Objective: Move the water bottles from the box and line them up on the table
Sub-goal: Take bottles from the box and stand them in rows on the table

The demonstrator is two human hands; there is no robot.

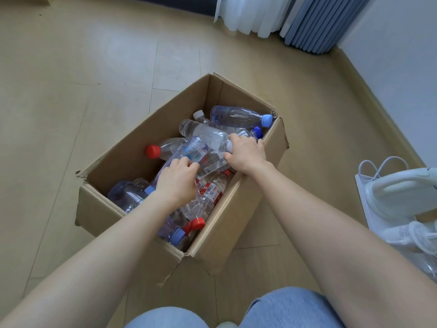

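An open cardboard box (132,147) sits on the floor, filled with several clear plastic water bottles lying on their sides, with red, blue and white caps. My left hand (176,179) grips a clear bottle with a blue label (192,150) near its neck, inside the box. My right hand (246,153) curls round the white-capped end of a bottle with a white label (203,132) that lies across the pile. A blue-capped bottle (238,117) rests at the far end, and a red-capped one (163,149) by the left wall.
The box stands on a light wooden floor (94,79). White and blue curtains (283,17) hang at the back. A white appliance with a cable (399,192) lies on the floor to the right. My knees in blue jeans (293,308) show at the bottom edge.
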